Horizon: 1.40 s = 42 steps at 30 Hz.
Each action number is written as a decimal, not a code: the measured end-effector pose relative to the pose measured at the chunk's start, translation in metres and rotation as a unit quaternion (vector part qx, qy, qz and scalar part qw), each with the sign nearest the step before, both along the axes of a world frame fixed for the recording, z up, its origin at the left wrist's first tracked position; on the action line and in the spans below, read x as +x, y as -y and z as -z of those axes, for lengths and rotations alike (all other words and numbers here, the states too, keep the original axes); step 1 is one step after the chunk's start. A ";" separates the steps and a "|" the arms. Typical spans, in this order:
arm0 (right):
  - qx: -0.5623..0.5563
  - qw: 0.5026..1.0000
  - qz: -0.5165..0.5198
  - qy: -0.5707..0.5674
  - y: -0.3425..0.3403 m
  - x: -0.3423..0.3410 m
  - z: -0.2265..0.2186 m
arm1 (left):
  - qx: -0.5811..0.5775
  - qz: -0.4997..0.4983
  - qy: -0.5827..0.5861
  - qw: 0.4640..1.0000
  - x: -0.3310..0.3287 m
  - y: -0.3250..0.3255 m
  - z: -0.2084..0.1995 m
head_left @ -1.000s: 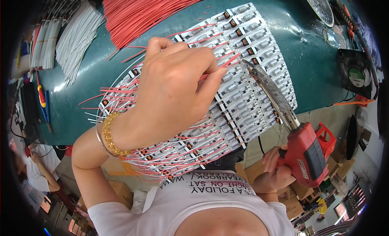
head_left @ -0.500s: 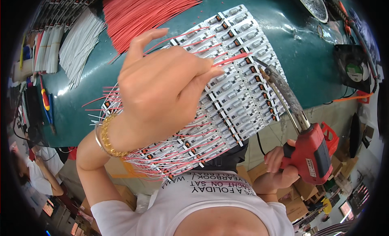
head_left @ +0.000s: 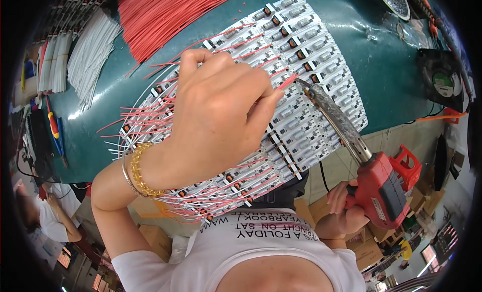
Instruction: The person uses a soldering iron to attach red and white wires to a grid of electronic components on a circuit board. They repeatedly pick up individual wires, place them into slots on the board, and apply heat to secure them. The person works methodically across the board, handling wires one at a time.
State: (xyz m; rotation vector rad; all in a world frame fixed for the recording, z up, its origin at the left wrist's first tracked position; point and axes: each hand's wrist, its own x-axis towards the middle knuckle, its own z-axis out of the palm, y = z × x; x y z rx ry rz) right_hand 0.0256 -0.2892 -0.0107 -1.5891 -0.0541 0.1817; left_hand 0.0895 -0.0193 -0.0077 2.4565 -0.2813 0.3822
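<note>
My left hand (head_left: 221,109), closed, pinches a small bunch of red wires (head_left: 287,82) over a white panel of circuit boards (head_left: 321,86). In my right hand (head_left: 346,211) is a red soldering gun (head_left: 384,191). Its dark tip meets, or nearly meets, the wire ends on the board; which of the two is too small to tell. Rows of small grey and black-orange parts cover the panel. Red and white wires (head_left: 236,184) trail from its left and near parts. The palm side of my left hand is hidden.
Loose red wires (head_left: 165,16) lie in a heap at the back of the green table (head_left: 381,91), with white wires (head_left: 93,58) beside them. Screwdriver-like tools (head_left: 54,126) lie at left. At right are a black fan (head_left: 439,81) and a metal dish (head_left: 394,3). Another person sits at lower left.
My left hand has come nearer and slightly right, lowering the red wires toward the panel. The soldering gun's tip has shifted left to meet them. The view has moved a little.
</note>
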 end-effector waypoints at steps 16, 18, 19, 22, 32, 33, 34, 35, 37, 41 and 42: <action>-0.040 0.997 0.003 0.065 -0.003 -0.004 0.003 | 0.007 -0.002 0.027 1.000 0.002 0.001 0.004; -0.034 0.997 -0.005 0.067 -0.006 -0.001 0.003 | 0.013 -0.007 0.018 1.000 0.001 0.001 0.001; -0.032 0.997 -0.009 0.070 -0.005 0.001 0.003 | 0.014 -0.008 0.014 1.000 0.001 0.001 0.000; -0.024 0.997 -0.007 0.071 -0.001 0.001 0.002 | -0.011 -0.021 0.084 0.996 0.003 0.000 -0.002; -0.007 0.999 -0.008 0.036 0.014 -0.012 0.006 | -0.043 0.013 -0.038 0.998 -0.006 0.006 -0.003; -0.010 0.999 -0.013 0.036 0.015 -0.013 0.005 | -0.036 0.018 -0.032 0.999 -0.005 0.006 -0.003; -0.014 0.999 -0.008 0.035 0.012 -0.012 0.005 | -0.025 0.017 -0.025 0.999 -0.005 0.006 -0.001; -0.018 0.999 -0.004 0.034 0.010 -0.011 0.006 | -0.021 0.016 -0.023 0.999 -0.006 0.006 -0.001; -0.024 0.999 -0.013 0.038 0.010 -0.011 0.007 | -0.017 0.018 -0.017 1.000 -0.006 0.006 0.000; -0.043 0.999 0.017 0.015 0.064 -0.038 0.041 | -0.021 0.019 -0.012 1.000 -0.004 0.006 0.000; -0.070 0.997 0.010 0.030 0.069 -0.039 0.043 | -0.021 0.017 -0.011 1.000 -0.005 0.006 0.000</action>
